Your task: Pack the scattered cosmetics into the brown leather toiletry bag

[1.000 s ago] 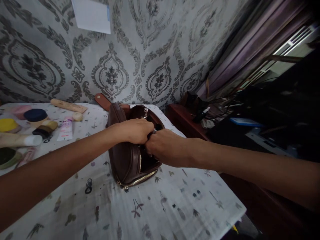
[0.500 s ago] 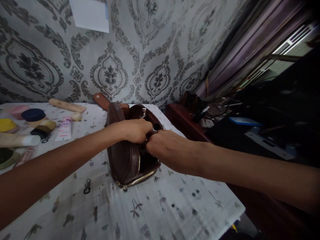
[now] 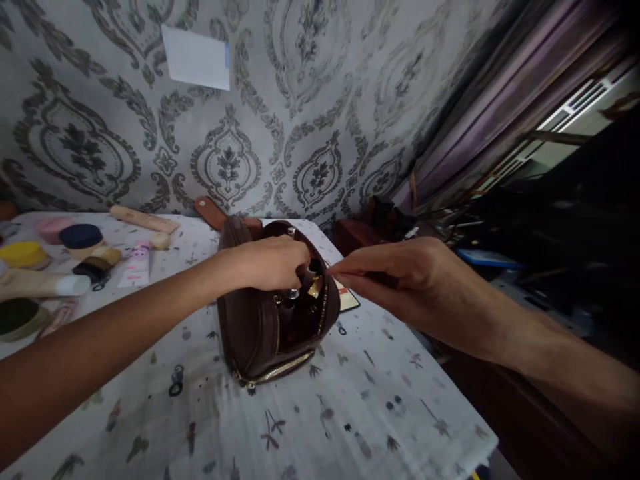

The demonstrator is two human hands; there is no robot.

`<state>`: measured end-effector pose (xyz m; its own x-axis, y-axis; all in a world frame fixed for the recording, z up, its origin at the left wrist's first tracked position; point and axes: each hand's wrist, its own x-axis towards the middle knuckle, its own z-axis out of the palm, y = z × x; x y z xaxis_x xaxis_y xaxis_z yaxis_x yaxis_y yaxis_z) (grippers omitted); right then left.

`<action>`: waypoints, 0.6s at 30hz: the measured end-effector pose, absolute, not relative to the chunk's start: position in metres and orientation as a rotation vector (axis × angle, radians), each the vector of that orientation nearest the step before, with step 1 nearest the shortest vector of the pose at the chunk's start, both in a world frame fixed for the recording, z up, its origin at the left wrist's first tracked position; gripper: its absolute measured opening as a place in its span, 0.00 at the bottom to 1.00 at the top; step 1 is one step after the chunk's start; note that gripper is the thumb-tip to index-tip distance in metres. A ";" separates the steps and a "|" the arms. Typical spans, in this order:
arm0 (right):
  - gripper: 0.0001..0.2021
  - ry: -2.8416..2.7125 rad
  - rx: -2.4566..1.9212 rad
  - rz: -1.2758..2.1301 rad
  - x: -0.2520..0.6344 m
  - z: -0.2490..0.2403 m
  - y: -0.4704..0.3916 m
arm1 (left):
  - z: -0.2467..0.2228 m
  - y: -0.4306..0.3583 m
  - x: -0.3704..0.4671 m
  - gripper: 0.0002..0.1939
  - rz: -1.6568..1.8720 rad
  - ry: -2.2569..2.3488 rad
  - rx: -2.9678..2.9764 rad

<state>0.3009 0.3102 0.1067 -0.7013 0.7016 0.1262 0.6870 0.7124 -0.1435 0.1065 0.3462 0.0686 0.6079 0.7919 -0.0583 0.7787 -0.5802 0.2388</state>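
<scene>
A dark brown zip bag (image 3: 245, 327) stands unzipped on the cloth-covered table, its opening facing up and right. My left hand (image 3: 275, 263) reaches over the opening with its fingers curled down inside; whatever they grip is hidden. Below those fingers, a shiny silver piece (image 3: 293, 293) shows in the bag. Beside it are a gold-coloured item (image 3: 315, 287) and dark contents too dim to name. At the bag's right rim, my right hand (image 3: 400, 267) pinches the edge between thumb and fingers.
Several cosmetics lie at left, including a navy-lidded jar (image 3: 81, 239), a yellow-lidded jar (image 3: 23, 255) and a pink-white tube (image 3: 136, 263). A tan tube (image 3: 145, 219) lies near the wall. A flat, dark-edged item (image 3: 351, 301) pokes out right of the bag. The table's right edge drops off.
My right hand has come out of the bag's opening and moved right to its rim, uncovering the contents. My left hand stays at the opening. The view has shifted slightly.
</scene>
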 end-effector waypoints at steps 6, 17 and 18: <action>0.15 -2.589 -1.002 0.215 0.318 0.079 0.295 | 0.071 0.323 0.091 0.10 0.573 1.353 2.623; 0.10 -3.103 -0.234 0.377 0.284 0.011 0.243 | 0.037 0.237 0.050 0.11 1.183 1.657 2.341; 0.09 -3.129 -0.219 0.402 0.278 0.004 0.239 | 0.029 0.229 0.050 0.11 1.181 1.647 2.309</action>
<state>0.2776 0.2394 0.0039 -0.9902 0.1341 -0.0380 0.1394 0.9581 -0.2504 0.0500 0.2289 0.0286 0.1308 0.8313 0.5402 0.7784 -0.4236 0.4634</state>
